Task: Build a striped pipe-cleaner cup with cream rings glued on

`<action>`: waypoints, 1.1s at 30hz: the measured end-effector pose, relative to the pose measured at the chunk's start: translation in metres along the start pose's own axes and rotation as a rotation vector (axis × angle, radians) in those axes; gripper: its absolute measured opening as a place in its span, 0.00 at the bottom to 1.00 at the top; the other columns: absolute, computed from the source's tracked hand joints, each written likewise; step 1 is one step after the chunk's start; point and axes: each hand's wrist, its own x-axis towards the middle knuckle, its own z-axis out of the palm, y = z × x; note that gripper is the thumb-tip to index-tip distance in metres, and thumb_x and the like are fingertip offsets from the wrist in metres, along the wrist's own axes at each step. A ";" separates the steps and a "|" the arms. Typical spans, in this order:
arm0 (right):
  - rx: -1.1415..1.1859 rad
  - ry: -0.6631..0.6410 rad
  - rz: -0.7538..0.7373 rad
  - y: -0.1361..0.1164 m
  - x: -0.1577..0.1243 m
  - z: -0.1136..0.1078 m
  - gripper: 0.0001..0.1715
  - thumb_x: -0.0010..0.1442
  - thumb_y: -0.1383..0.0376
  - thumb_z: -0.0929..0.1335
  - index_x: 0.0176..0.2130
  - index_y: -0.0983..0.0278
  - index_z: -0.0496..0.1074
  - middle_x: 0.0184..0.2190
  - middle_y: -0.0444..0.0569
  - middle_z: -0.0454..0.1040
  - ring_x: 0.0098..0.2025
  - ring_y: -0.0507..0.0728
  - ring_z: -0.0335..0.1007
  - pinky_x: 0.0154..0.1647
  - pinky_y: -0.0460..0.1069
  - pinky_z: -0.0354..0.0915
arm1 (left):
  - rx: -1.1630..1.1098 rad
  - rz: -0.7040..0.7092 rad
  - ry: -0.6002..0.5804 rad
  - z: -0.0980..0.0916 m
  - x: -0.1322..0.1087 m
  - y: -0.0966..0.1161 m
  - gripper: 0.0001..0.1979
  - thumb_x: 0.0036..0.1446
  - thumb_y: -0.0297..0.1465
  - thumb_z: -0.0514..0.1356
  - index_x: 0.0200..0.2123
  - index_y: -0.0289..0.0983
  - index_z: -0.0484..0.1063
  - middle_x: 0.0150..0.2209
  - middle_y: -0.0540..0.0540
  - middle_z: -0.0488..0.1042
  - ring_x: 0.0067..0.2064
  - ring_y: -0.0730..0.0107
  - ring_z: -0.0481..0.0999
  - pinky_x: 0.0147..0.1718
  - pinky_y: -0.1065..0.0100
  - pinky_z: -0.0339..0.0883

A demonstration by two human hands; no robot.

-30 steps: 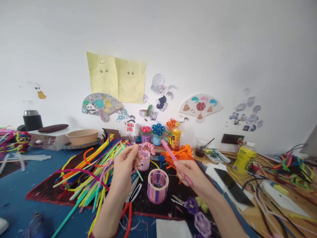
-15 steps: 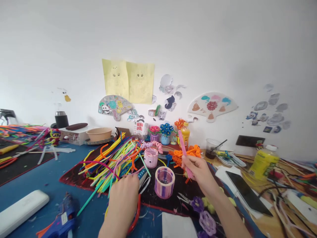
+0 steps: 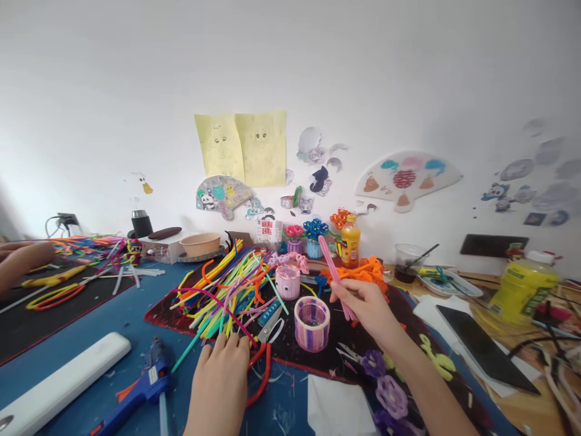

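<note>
My right hand (image 3: 365, 306) is closed around a small bundle of pink pipe cleaners (image 3: 327, 255), held upright and tilted above the mat. Below and left of it stands a round purple-and-pink striped pot (image 3: 312, 327) with a pale rim. My left hand (image 3: 221, 375) is palm down at the near edge of a heap of coloured pipe cleaners (image 3: 227, 284), fingers slightly apart and their tips partly hidden; I see nothing held in it. Just right of it lie grey-handled scissors (image 3: 271, 327) and a tool with red handles (image 3: 263, 375).
A smaller pink pot (image 3: 287, 282) stands behind the striped one. Orange pipe-cleaner pieces (image 3: 370, 269), purple flowers (image 3: 391, 395), a blue glue gun (image 3: 152, 378), a long white case (image 3: 68, 384), a phone (image 3: 485, 348) and bottles surround the mat. Another person's hand (image 3: 20, 260) is at far left.
My left hand has drawn slightly nearer and its fist has loosened, uncovering the scissors. My right hand still holds the pink pipe cleaners. The view has turned left, bringing another person's hand into sight.
</note>
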 end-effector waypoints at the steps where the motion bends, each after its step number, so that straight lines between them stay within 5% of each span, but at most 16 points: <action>1: -0.010 0.004 -0.003 0.000 0.000 0.000 0.32 0.56 0.39 0.66 0.23 0.64 0.72 0.15 0.39 0.54 0.19 0.50 0.49 0.20 0.47 0.46 | -0.010 -0.004 0.002 0.000 0.001 -0.003 0.24 0.57 0.15 0.46 0.44 0.36 0.78 0.46 0.37 0.79 0.52 0.47 0.75 0.47 0.52 0.66; 8: -0.038 0.008 0.007 0.000 -0.001 0.000 0.32 0.57 0.40 0.66 0.23 0.64 0.73 0.15 0.40 0.56 0.19 0.51 0.50 0.20 0.47 0.47 | -0.111 -0.077 -0.069 0.012 -0.005 -0.026 0.15 0.66 0.30 0.50 0.45 0.36 0.76 0.45 0.38 0.79 0.50 0.54 0.76 0.46 0.60 0.66; 14: -0.046 -0.028 0.022 0.001 -0.002 0.000 0.32 0.56 0.40 0.66 0.22 0.64 0.73 0.14 0.40 0.57 0.19 0.51 0.51 0.21 0.47 0.47 | -0.190 -0.024 -0.090 0.010 -0.014 -0.030 0.16 0.65 0.27 0.48 0.37 0.40 0.77 0.40 0.44 0.79 0.45 0.59 0.77 0.41 0.64 0.66; 23: -0.079 -0.019 0.009 0.005 -0.002 0.002 0.31 0.58 0.42 0.66 0.22 0.64 0.73 0.15 0.40 0.56 0.18 0.50 0.51 0.21 0.47 0.46 | 0.102 -0.218 0.181 0.004 -0.008 -0.062 0.25 0.62 0.20 0.42 0.56 0.31 0.69 0.56 0.33 0.71 0.50 0.51 0.74 0.44 0.58 0.66; 29: -0.103 -0.043 0.031 0.005 -0.002 0.002 0.30 0.58 0.43 0.66 0.22 0.65 0.73 0.14 0.40 0.56 0.18 0.51 0.52 0.22 0.47 0.46 | -0.085 -0.016 -0.002 0.017 -0.014 -0.027 0.20 0.64 0.23 0.46 0.51 0.38 0.74 0.50 0.39 0.76 0.53 0.55 0.74 0.49 0.59 0.66; 33: -0.132 -0.069 0.056 0.004 -0.001 0.000 0.31 0.57 0.42 0.66 0.23 0.65 0.73 0.15 0.40 0.56 0.19 0.51 0.52 0.22 0.47 0.47 | -0.145 -0.033 -0.079 0.025 -0.013 -0.005 0.18 0.62 0.21 0.48 0.49 0.34 0.73 0.48 0.36 0.76 0.50 0.52 0.76 0.47 0.58 0.67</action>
